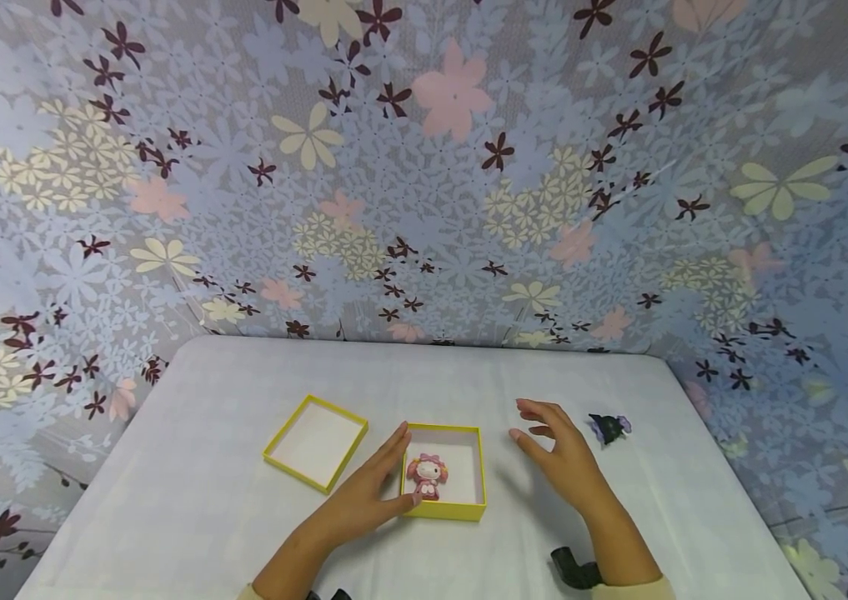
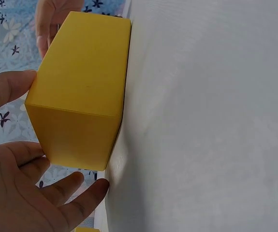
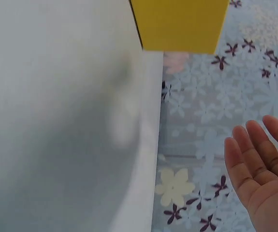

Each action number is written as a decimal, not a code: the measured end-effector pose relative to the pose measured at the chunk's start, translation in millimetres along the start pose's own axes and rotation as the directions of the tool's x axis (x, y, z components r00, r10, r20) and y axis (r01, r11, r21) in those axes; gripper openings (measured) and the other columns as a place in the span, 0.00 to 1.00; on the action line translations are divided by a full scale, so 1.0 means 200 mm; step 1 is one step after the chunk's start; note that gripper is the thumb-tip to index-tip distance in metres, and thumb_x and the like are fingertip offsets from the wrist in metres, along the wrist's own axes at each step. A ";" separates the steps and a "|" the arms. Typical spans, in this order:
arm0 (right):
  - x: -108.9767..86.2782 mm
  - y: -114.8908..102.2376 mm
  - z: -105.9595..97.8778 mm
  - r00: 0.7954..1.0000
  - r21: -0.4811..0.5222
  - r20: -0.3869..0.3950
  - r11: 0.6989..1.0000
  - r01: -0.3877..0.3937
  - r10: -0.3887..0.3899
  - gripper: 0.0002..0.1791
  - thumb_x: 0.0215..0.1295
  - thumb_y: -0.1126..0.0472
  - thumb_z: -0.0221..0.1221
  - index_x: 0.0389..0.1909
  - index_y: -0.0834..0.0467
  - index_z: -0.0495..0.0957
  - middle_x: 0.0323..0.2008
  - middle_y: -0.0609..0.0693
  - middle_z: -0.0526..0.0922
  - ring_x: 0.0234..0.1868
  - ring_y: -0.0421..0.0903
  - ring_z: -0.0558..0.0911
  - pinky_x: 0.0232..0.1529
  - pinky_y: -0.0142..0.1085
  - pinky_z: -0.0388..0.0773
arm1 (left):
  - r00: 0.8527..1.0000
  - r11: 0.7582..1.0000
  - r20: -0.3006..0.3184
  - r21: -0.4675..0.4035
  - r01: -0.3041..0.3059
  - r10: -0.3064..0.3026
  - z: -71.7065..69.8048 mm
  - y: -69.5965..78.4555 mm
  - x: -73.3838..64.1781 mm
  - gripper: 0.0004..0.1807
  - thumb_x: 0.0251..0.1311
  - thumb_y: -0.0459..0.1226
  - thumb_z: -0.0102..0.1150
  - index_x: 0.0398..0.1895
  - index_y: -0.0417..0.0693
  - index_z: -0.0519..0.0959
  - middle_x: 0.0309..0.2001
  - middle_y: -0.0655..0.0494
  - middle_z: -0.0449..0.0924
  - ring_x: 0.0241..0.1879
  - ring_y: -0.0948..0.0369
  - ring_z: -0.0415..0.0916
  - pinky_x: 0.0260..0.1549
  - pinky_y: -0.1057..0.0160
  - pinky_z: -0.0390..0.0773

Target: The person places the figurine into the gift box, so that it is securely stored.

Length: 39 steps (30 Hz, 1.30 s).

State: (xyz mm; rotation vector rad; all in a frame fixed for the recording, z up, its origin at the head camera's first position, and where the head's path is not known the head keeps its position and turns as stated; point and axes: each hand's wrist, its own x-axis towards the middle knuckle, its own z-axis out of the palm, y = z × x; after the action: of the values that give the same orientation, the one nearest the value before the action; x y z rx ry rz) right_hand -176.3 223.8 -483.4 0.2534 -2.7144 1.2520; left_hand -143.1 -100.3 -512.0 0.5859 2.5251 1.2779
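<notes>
A yellow-rimmed box (image 1: pixel 444 510) with a white inside stands uncovered on the table. In its left part lies a pink and white bow-topped character figurine (image 1: pixel 427 477). My left hand (image 1: pixel 367 492) spans the box's left side, thumb at the front rim and fingers by the back corner. In the left wrist view the thumb meets the top edge of the yellow box (image 2: pixel 80 67), while the other fingers spread loosely beside it. Right of the box hovers my right hand (image 1: pixel 554 454), holding nothing, its fingers relaxed; the right wrist view shows its palm (image 3: pixel 274 193).
The matching yellow-edged lid (image 1: pixel 316 443) lies inner side up, left of the box. A small dark object with purple petal-like edges (image 1: pixel 609 427) sits to the right. Black curved gear (image 1: pixel 577 572) shows by the right wrist. A floral curtain (image 1: pixel 424 208) hangs behind the white-covered table (image 1: pixel 206 467).
</notes>
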 end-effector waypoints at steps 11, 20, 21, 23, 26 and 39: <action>0.00 0.08 -0.06 0.998 -0.008 -0.031 0.998 -0.055 0.055 0.31 0.69 0.44 0.62 0.69 0.52 0.71 0.64 0.54 0.75 0.64 0.54 0.77 0.63 0.55 0.78 | 1.000 1.000 0.018 0.003 0.004 -0.004 0.00 -0.01 0.00 0.50 0.64 0.56 0.61 0.83 0.60 0.45 0.81 0.77 0.33 0.82 0.56 0.41 0.78 0.42 0.51; -0.01 0.14 -0.12 0.996 -0.017 -0.063 0.998 -0.062 0.061 0.31 0.72 0.49 0.61 0.71 0.57 0.69 0.63 0.59 0.73 0.64 0.60 0.75 0.64 0.55 0.74 | 1.000 1.000 0.027 -0.012 0.001 -0.001 0.00 -0.01 0.00 0.50 0.64 0.56 0.61 0.83 0.61 0.44 0.81 0.77 0.32 0.82 0.56 0.40 0.78 0.42 0.49; -0.01 0.14 -0.13 0.996 -0.019 -0.068 0.998 -0.064 0.063 0.32 0.72 0.49 0.61 0.71 0.57 0.68 0.64 0.59 0.73 0.64 0.60 0.75 0.64 0.55 0.74 | 1.000 1.000 0.028 -0.013 0.003 -0.003 0.00 -0.01 0.00 0.50 0.64 0.56 0.61 0.83 0.62 0.44 0.81 0.77 0.32 0.82 0.56 0.40 0.78 0.42 0.49; -0.01 0.16 -0.15 0.995 -0.019 -0.078 0.997 -0.069 0.067 0.32 0.72 0.48 0.61 0.71 0.57 0.68 0.64 0.60 0.73 0.64 0.60 0.74 0.64 0.55 0.73 | 1.000 1.000 0.029 -0.016 0.005 -0.004 0.00 -0.01 0.00 0.51 0.64 0.56 0.62 0.83 0.61 0.44 0.81 0.77 0.32 0.82 0.56 0.39 0.78 0.42 0.49; -0.01 0.18 -0.17 0.993 -0.013 -0.082 0.996 -0.089 0.088 0.33 0.72 0.48 0.60 0.72 0.58 0.66 0.65 0.61 0.71 0.66 0.61 0.73 0.66 0.56 0.71 | 1.000 1.000 0.030 -0.018 0.006 -0.005 0.00 -0.01 0.00 0.50 0.64 0.56 0.61 0.83 0.61 0.44 0.81 0.77 0.32 0.82 0.56 0.39 0.78 0.42 0.49; 0.00 0.23 -0.28 0.971 -0.039 -0.094 0.974 -0.224 0.220 0.40 0.72 0.40 0.57 0.77 0.57 0.60 0.74 0.65 0.61 0.71 0.70 0.63 0.67 0.68 0.63 | 0.999 1.000 0.036 -0.024 0.008 -0.007 -0.01 0.00 -0.01 0.50 0.65 0.58 0.60 0.83 0.64 0.43 0.81 0.79 0.32 0.82 0.55 0.39 0.77 0.40 0.51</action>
State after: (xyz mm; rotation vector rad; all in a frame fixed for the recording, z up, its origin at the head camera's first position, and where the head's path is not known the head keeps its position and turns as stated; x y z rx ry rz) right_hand -183.0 296.8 -481.5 -0.1138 -2.7520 1.2136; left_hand -143.0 -102.9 -511.2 0.5878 2.4767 1.2818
